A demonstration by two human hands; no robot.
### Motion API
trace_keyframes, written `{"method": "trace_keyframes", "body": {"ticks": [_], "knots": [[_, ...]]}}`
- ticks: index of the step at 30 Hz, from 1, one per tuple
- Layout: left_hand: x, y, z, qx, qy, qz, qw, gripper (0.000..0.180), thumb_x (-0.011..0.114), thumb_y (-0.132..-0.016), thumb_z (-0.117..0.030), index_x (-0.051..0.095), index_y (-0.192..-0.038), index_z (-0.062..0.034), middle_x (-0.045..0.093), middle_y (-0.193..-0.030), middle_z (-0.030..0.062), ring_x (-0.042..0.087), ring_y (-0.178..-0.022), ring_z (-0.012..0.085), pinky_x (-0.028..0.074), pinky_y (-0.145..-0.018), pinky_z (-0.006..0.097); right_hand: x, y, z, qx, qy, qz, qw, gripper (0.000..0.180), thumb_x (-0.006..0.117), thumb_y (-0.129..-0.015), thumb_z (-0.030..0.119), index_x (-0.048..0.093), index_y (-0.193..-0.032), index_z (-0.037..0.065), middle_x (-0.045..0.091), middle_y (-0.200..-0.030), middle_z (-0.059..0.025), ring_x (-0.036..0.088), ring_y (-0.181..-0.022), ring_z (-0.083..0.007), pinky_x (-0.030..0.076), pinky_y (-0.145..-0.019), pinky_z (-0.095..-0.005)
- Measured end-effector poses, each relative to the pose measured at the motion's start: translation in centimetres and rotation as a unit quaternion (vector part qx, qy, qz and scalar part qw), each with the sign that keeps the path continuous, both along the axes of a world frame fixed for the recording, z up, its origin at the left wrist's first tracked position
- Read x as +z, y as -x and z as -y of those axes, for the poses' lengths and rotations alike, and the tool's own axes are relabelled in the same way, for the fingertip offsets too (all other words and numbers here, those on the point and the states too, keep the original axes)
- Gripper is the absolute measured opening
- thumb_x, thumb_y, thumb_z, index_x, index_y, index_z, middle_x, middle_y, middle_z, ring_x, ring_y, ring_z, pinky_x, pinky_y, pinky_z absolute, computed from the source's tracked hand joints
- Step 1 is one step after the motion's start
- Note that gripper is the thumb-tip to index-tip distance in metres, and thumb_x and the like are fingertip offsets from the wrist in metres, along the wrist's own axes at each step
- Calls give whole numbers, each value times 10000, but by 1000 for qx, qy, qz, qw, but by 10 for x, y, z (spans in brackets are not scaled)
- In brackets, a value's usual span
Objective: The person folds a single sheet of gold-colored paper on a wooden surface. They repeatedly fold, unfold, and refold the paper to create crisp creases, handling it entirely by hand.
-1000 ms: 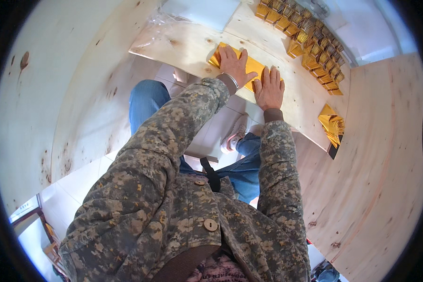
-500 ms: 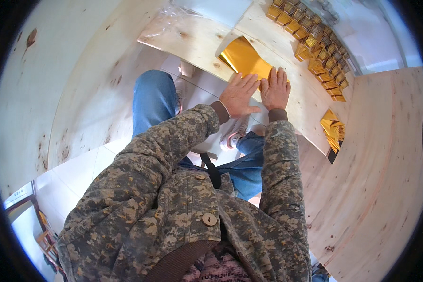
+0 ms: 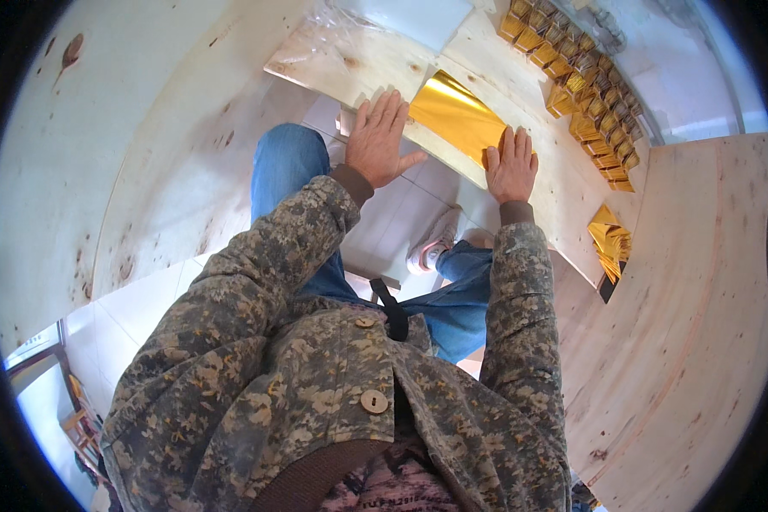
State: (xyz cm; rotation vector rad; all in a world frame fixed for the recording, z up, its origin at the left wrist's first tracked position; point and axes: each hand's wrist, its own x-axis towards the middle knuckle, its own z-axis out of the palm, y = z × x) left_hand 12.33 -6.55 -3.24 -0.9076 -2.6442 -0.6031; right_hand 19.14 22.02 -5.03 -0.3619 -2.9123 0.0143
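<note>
A shiny gold foil sheet (image 3: 457, 115) lies along the front edge of the wooden board (image 3: 337, 64). My left hand (image 3: 379, 142) rests by the sheet's left end, fingers stretched out and thumb spread toward the right. At the sheet's right end lies my right hand (image 3: 512, 166), its fingers flat and close together, touching the foil's corner. Neither hand grips anything. Both forearms wear camouflage sleeves with brown cuffs.
Rows of folded gold foil pieces (image 3: 576, 90) stand along the board's far right side. A small stack of gold foil (image 3: 608, 235) sits near the right corner. Clear plastic film (image 3: 324, 34) lies at the back left. Wooden panels rise on both sides.
My left hand has slid left across the foil to its left end. The sheet, with a raised curl before, now lies flatter. My right hand stays near the right end.
</note>
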Motion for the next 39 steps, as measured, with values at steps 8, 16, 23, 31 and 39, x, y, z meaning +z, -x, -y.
{"method": "trace_keyframes", "body": {"ticks": [8, 16, 23, 31, 39], "knots": [[1, 17, -4, -207, 26, 21, 978, 748, 771, -789, -327, 471, -1437, -104, 406, -1547, 95, 344, -1438, 281, 207, -1187, 554, 12, -5, -17, 90, 2, -2, 996, 655, 407, -1007, 495, 375, -1525, 97, 289, -1601, -183, 245, -1483, -367, 193, -1190, -518], [0, 35, -5, -264, -36, 23, 964, 474, 752, -795, -216, 624, -1241, -115, 638, -1260, 95, 538, -1244, 275, 328, -1135, 483, 20, -10, -38, 126, 19, 12, 992, 641, 442, -1002, 492, 383, -1531, 134, 261, -1616, -181, 227, -1485, -386, 175, -1197, -508], [16, 63, -11, -261, -39, 139, 954, 340, 751, -816, -288, 669, -1105, -130, 717, -988, 74, 636, -967, 269, 358, -1089, 451, 47, -15, -20, 27, 4, -170, 985, 386, 625, -953, 275, 620, -1261, 43, 584, -1311, -183, 571, -1168, -358, 447, -990, -454], [21, 76, -28, -217, -38, 162, 962, 388, 741, -836, -389, 662, -1129, -147, 721, -905, 66, 658, -928, 280, 366, -1112, 462, 65, 4, 86, 92, 318, -109, 937, 152, 717, -874, 122, 705, -995, 31, 686, -871, -138, 668, -756, -262, 535, -691, -362], [28, 83, -40, -179, -64, 206, 960, 377, 711, -857, -368, 656, -1127, -111, 714, -957, 114, 651, -930, 324, 493, -905, 480, 47, 21, 81, -31, 537, -73, 840, 51, 704, -876, 38, 697, -885, -12, 670, -684, -38, 594, -614, -65, 477, -572, -236]]}}
